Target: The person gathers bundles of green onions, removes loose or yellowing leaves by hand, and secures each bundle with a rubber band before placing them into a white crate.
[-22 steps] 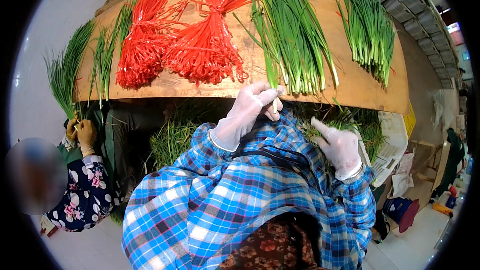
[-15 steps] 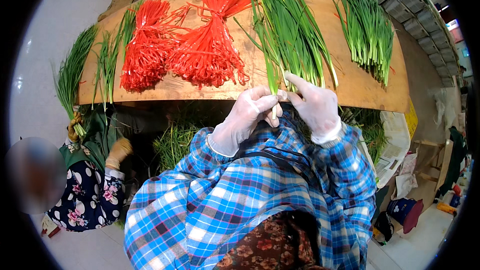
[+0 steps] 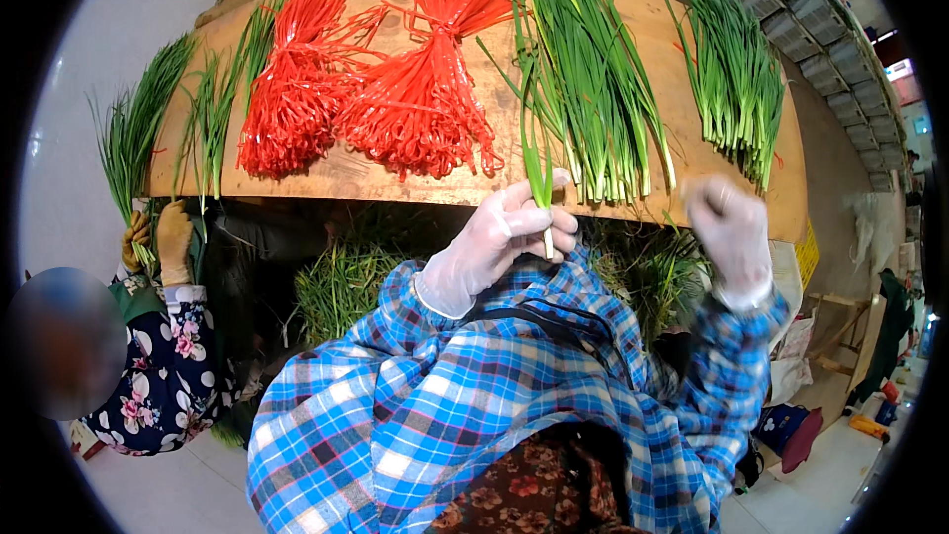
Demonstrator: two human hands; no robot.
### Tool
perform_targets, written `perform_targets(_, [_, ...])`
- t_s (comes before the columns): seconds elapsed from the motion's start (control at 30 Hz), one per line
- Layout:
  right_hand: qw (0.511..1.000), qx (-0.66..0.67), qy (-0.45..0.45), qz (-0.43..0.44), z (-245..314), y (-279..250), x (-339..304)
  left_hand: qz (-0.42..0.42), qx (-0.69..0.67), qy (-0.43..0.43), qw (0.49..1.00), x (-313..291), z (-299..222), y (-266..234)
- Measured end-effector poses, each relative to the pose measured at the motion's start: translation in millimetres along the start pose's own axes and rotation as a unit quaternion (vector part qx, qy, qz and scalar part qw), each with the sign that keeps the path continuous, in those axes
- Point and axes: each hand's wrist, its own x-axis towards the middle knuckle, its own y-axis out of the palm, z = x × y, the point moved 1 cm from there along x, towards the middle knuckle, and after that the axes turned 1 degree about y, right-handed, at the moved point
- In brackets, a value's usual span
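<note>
My left hand, in a thin white glove, pinches a single green chive stalk near its pale base. The stalk stands upright in the picture, its leaves reaching over the table's front edge. Just beyond lies a loose pile of green chives, white ends toward me. My right hand, also gloved, is out at the right by the table edge, below a chive bundle. Motion smears its fingers, so what they hold, if anything, cannot be made out.
Two bunches of red plastic ties lie left of the pile on the wooden table. At far left a co-worker's gloved hands are at a chive bunch. Loose greens sit below the table edge. Grey crates stand behind.
My right hand has left the stalk and swung right and a little toward me. The left hand keeps the stalk, fingers less bunched. The co-worker's nearer hand has moved up to the bunch.
</note>
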Motion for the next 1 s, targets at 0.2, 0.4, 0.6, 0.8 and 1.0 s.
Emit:
perform_targets(0.2, [0.964,-0.193,-0.146,0.108,-13,13,-57,0.000,-0.201,-0.069,0.977,34,13,-31])
perform_targets(0.4, [0.983,-0.097,-0.151,-0.044,31,46,-6,-0.064,-0.208,-0.084,0.972,33,1,-28])
perform_targets(0.6, [0.977,-0.156,-0.147,0.016,57,110,23,-0.034,-0.236,-0.066,0.969,32,3,-30])
perform_targets(0.8, [0.952,-0.287,-0.103,0.033,55,139,20,-0.048,-0.234,-0.065,0.969,29,1,-32])
perform_targets(1.0, [0.970,-0.221,-0.100,0.019,45,129,15,-0.070,-0.187,-0.069,0.977,29,-3,-22])
